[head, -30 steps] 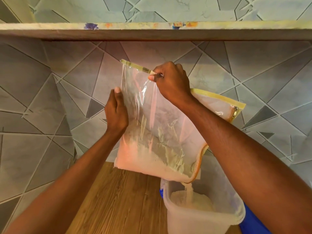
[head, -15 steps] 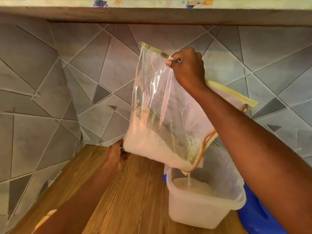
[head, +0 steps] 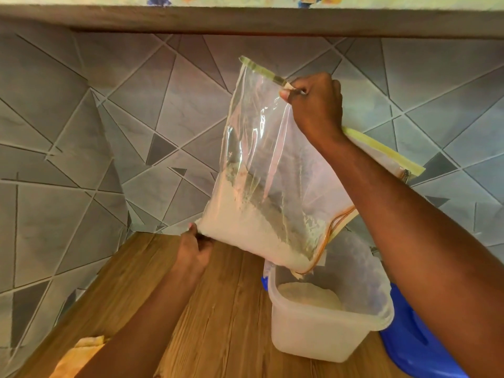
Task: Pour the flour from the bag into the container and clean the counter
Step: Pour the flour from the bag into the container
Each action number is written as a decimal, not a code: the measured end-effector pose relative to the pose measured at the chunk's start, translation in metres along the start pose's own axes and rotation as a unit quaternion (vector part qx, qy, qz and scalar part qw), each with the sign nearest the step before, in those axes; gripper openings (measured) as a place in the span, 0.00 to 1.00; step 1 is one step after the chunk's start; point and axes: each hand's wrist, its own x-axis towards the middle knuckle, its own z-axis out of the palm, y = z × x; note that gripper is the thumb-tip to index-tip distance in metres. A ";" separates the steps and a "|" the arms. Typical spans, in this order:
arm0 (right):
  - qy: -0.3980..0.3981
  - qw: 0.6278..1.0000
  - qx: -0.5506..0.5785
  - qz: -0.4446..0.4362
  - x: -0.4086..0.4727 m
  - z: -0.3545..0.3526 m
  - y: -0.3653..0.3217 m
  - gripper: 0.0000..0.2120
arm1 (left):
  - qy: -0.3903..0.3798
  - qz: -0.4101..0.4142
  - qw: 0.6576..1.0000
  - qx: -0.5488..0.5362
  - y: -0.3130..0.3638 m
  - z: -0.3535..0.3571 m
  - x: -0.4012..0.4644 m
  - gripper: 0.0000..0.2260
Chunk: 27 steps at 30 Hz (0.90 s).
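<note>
A clear zip bag (head: 267,165) with a yellow edge hangs tilted above the wooden counter (head: 218,309), white flour (head: 245,236) heaped in its lower part. My right hand (head: 316,107) pinches the bag's top edge high up. My left hand (head: 193,252) grips the bag's lower left corner. The bag's open lower right corner points down into a translucent plastic container (head: 324,331) that holds a mound of flour (head: 308,296).
A blue lid (head: 417,347) lies to the right of the container, partly behind my right arm. A yellow cloth (head: 79,353) lies at the counter's front left. Grey tiled walls close the corner, and a shelf edge (head: 245,20) runs overhead.
My left hand dropped from the bag's upper left side to its lower left corner and took hold there. The flour stream into the container has thinned out.
</note>
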 end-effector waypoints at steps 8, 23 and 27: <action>0.054 0.998 0.004 0.018 0.018 -0.028 0.011 0.12 | -0.011 0.050 0.998 0.025 0.006 0.046 -0.006 0.10; 0.052 0.997 0.051 0.001 0.001 -0.066 0.056 0.08 | 0.131 0.081 0.983 0.099 -0.020 0.100 -0.030 0.17; 0.047 0.998 0.049 -0.016 0.003 -0.075 0.066 0.09 | 0.114 0.082 0.984 0.113 -0.026 0.107 -0.042 0.18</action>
